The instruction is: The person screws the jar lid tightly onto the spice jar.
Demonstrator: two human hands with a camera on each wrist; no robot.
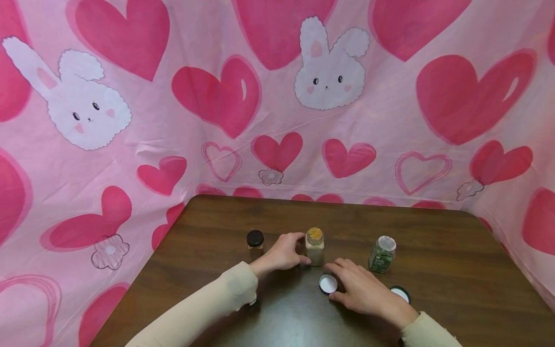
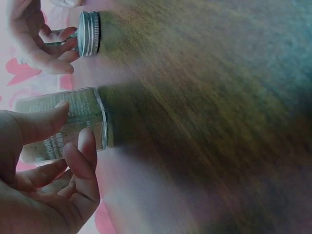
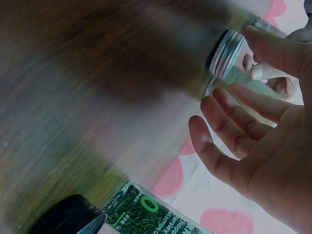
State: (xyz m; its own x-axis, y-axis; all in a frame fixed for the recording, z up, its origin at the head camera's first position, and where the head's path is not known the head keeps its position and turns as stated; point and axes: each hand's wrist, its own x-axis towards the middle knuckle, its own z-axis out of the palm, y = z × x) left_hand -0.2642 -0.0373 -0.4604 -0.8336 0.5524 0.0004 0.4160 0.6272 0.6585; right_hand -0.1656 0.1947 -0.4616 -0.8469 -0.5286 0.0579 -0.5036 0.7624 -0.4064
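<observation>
"Square clear-glass jar of tan powder (image 1: 315,253): upright on the dark brown wood-grain table (image 1: 260,217), between the hands. Mouth uncovered, yellowish at the top."

"Grip?"

"Left hand (image 1: 282,252) curves about its left side, thumb lapping the printed face. Can't tell if it's squeezing. Right hand (image 1: 362,289): fingers spread, not pinching anything."

"Nearest thing to the right?"

"Round black lid with white liner (image 1: 328,284), inside up, just in front of the jar. Whether the thumb brushes its rim, unclear."

"Progress?"

"Partway, I'd judge. Two jars uncapped: this one and the clear-glass jar of green flakes (image 1: 382,256), off right, parsley label. Left as is: the brown-filled jar with a smooth black cap (image 1: 256,246), near the left wrist. Neither loose lid is back on."

"Second lid?"

"Black-rimmed disc with a white inside (image 1: 401,293), partly behind the right forearm."

"Textures, quick."

"Ridged silvery metal on the near lid's side, hard shiny glass, streaky tabletop grain. Behind: creased pink fabric with hearts and rabbits (image 1: 277,120)."
</observation>
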